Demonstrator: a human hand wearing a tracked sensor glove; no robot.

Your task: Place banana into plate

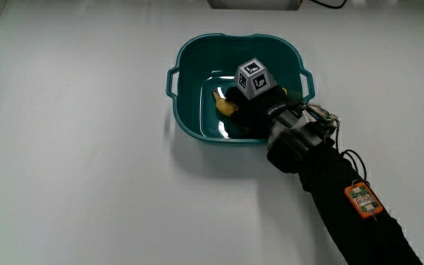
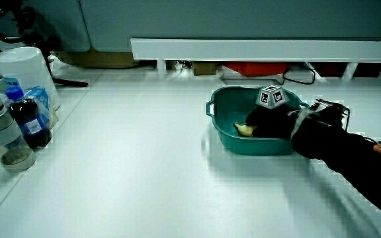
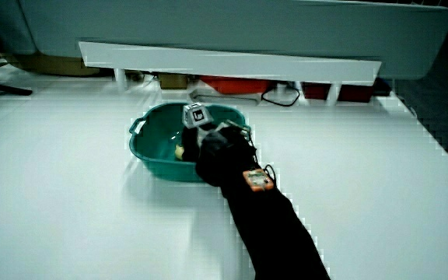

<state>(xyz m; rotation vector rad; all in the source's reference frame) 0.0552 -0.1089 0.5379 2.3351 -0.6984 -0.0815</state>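
We see the hands (image 1: 250,103), a single black glove, reaching down inside a teal basin (image 1: 197,66) with two handles, which stands on the white tabletop (image 1: 79,162). The banana (image 1: 225,104) lies on the basin's floor, and the gloved fingers are on it; only its yellow end shows past the glove. Whether the fingers are wrapped around the fruit or just resting against it, we cannot tell from any view. In both side views the same yellow tip (image 2: 243,129) peeks out beside the glove (image 2: 270,120), low in the basin (image 2: 223,135).

On the back of the glove sits a small white cube (image 1: 254,78) printed with black square patterns; we read no words on it. The forearm (image 1: 344,206) crosses the basin's rim nearest the person and carries a small orange tag (image 1: 363,199) whose writing is too small to read.

In a side view, bottles (image 2: 25,119) and a white container (image 2: 25,69) stand at the tabletop's edge, well apart from the basin; their labels are illegible.
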